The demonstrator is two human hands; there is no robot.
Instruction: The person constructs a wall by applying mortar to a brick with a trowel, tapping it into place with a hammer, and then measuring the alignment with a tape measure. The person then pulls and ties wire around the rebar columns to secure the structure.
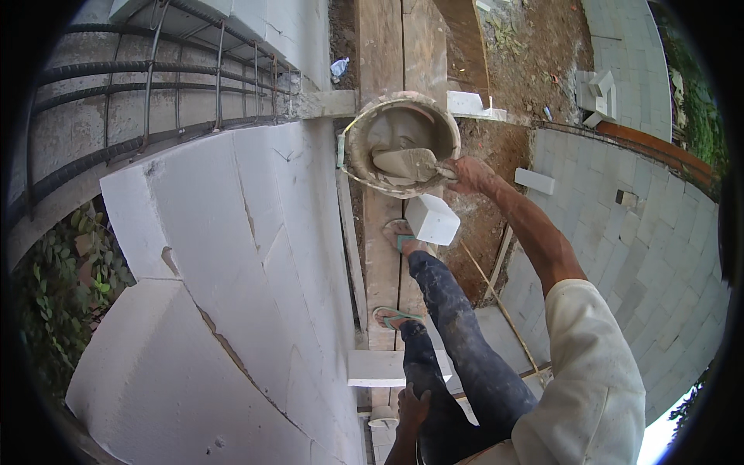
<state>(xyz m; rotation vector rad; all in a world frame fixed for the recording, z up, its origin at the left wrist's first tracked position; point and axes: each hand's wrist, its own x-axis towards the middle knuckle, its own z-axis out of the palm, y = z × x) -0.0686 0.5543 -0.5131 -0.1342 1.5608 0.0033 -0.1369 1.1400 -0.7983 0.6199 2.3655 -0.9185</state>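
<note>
My right hand [471, 175] is closed round the handle of a mortar-smeared trowel [406, 164] at the near right rim of a bucket [454, 133]. The trowel's blade lies inside the bucket, over wet grey mortar [397, 128]. The bucket stands on wooden planks [380, 46] ahead of my feet. Low in the view, my left hand [413, 404] rests against my trouser leg with its fingers laid along the cloth, holding nothing that I can see. Just this side of the bucket, a white block [434, 220] sits close to my foot.
To the left runs a wall of white blocks [294, 225] with mortar joints. Steel reinforcing bars [147, 74] stretch beyond it at the upper left. Another white block [535, 181] lies at the right, past bare soil [535, 58]. A block wall [620, 225] stands at the far right.
</note>
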